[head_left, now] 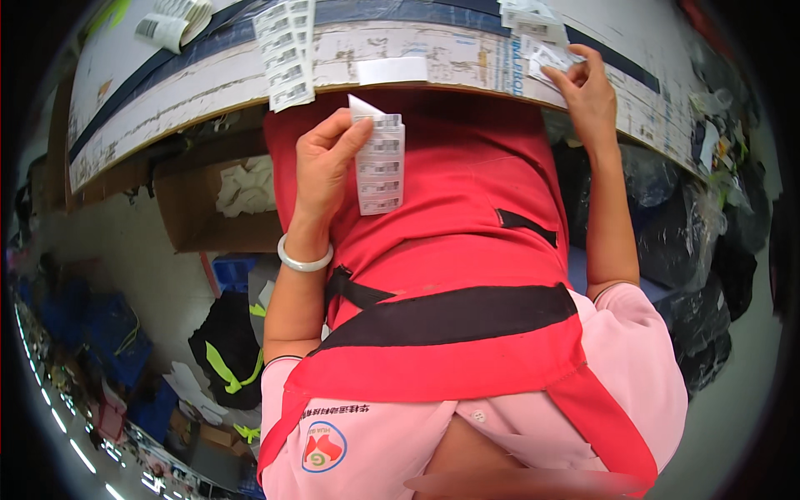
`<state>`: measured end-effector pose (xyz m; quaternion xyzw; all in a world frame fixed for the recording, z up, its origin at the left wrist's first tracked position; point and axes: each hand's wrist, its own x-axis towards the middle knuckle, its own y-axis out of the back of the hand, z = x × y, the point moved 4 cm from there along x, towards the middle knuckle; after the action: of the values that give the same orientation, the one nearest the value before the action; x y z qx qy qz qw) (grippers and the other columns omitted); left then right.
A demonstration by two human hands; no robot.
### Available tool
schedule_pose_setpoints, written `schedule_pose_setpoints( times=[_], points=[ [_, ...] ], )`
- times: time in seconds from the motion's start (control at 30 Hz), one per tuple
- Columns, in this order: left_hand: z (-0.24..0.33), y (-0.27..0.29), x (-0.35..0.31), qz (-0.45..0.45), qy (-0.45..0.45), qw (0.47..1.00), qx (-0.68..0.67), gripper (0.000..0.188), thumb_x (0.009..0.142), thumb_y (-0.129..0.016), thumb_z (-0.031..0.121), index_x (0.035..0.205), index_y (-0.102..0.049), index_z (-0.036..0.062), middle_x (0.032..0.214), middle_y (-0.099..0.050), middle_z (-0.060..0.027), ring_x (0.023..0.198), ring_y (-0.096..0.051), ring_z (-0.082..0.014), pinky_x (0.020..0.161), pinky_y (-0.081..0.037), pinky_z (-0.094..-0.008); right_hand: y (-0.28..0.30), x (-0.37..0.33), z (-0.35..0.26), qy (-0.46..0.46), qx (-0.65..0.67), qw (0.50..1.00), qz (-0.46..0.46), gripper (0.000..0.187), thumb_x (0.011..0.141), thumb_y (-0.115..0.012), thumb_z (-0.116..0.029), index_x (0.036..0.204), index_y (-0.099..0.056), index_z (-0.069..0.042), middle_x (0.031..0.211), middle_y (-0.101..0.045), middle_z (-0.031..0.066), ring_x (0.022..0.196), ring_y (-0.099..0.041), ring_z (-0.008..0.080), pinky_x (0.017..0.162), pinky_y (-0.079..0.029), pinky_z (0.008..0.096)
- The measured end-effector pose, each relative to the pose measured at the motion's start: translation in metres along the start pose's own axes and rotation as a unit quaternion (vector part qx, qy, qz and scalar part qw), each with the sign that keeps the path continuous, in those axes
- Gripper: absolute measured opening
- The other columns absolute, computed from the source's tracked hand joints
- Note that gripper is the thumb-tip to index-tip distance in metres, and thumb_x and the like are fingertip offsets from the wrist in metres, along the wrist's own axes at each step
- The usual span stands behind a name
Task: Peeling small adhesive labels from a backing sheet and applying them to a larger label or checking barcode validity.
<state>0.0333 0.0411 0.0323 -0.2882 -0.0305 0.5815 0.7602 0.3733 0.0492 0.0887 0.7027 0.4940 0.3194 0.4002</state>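
My left hand [323,167] pinches a folded strip of white barcode labels [381,171] between thumb and fingers, holding it over my red apron, just off the table's near edge. At the table edge to the right, my right hand [590,98] has its thumb and fingertips closed on a small white label [550,60]. More white labels [533,18] lie in a loose pile just beyond it. Another long strip of barcode labels [285,54] hangs over the table edge left of centre. Beside that strip lies a blank white paper strip [392,70].
The table [183,104] has a worn, cardboard-like top with dark tape. A curled roll of labels [167,29] sits at its far left. Below are an open cardboard box [187,204] with crumpled paper, a black bag [225,342], and clear and dark plastic bags [667,225] to the right.
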Motion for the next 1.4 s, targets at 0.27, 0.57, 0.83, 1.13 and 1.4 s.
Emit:
schedule_pose_setpoints(
  times=[0.27,0.57,0.83,1.13,1.4],
  points=[
    [0.012,-0.003,-0.006,-0.008,-0.070,0.994,0.088,0.012,0.088,-0.064,0.007,0.091,-0.067,-0.0045,0.088,-0.063,-0.0017,0.078,-0.056,-0.0066,0.069,-0.045,-0.0197,-0.084,-0.063,-0.131,-0.003,0.440,0.838,-0.324,0.017,0.088,-0.064,-0.014,0.094,-0.068,0.001,0.087,-0.066,0.0007,0.069,-0.057,0.0076,0.064,-0.049,0.0219],
    [-0.005,0.020,0.003,0.040,0.009,0.999,0.017,0.026,0.093,-0.055,0.020,0.082,-0.067,-0.0005,0.073,-0.062,-0.0004,0.065,-0.053,-0.0048,0.058,-0.040,-0.0198,-0.085,-0.085,-0.161,0.436,0.197,0.878,-0.036,0.013,0.076,-0.071,-0.002,0.088,-0.066,-0.005,0.081,-0.061,0.0077,0.066,-0.062,0.0221,0.057,-0.051,0.0282],
    [-0.016,0.034,0.008,0.087,0.084,0.991,-0.051,0.027,0.093,-0.058,0.022,0.085,-0.066,-0.0017,0.075,-0.065,-0.0040,0.059,-0.056,-0.0076,0.051,-0.041,-0.0199,-0.096,-0.016,-0.121,0.012,0.402,0.871,-0.282,0.019,0.090,-0.063,-0.017,0.097,-0.064,0.000,0.080,-0.064,0.0030,0.069,-0.060,0.0082,0.061,-0.050,0.0204],
    [-0.024,0.040,0.014,0.069,0.025,0.997,0.005,0.027,0.093,-0.060,0.023,0.079,-0.068,0.0022,0.068,-0.060,0.0026,0.056,-0.044,-0.0018,0.050,-0.033,-0.0176,-0.103,0.002,-0.120,-0.042,0.358,0.879,-0.314,0.023,0.089,-0.065,-0.021,0.099,-0.065,-0.001,0.080,-0.063,0.0024,0.066,-0.060,0.0060,0.059,-0.051,0.0187],
    [-0.026,0.041,0.014,0.070,0.023,0.997,0.006,0.026,0.093,-0.059,0.023,0.081,-0.068,0.0012,0.069,-0.061,0.0017,0.057,-0.047,-0.0019,0.051,-0.035,-0.0177,-0.109,0.004,-0.118,-0.030,0.333,0.890,-0.310,0.023,0.088,-0.065,-0.022,0.098,-0.065,-0.001,0.079,-0.064,0.0021,0.064,-0.059,0.0057,0.058,-0.050,0.0184]
  ],
)
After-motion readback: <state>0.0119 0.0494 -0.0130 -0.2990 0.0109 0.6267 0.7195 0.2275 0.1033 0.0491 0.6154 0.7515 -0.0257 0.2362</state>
